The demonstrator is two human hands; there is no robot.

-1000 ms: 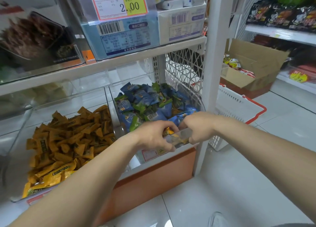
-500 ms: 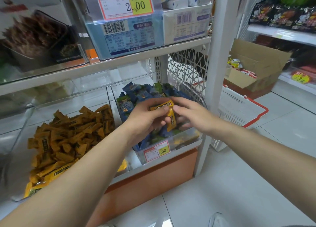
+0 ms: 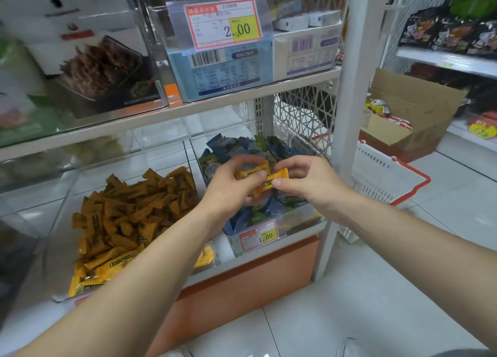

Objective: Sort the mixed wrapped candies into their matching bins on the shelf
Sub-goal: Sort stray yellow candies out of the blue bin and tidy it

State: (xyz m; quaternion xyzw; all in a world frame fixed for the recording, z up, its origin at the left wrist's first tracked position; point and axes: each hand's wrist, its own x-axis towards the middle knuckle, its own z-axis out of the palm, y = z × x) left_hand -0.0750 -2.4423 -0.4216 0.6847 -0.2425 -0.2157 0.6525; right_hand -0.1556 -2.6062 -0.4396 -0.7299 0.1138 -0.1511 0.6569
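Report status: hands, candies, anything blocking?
Left hand grips orange candy; right hand pinches second orange candy. Both held above blue-candy bin. Orange-candy bin lies left; nothing seen blocking the way.

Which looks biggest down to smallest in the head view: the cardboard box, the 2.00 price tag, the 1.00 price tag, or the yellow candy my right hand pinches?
1. cardboard box
2. 2.00 price tag
3. 1.00 price tag and yellow candy look alike, so they are not ranked.

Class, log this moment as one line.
left hand: holds yellow candy | right hand: pinches second yellow candy | over blue candy bin | yellow candy bin: adjacent, left
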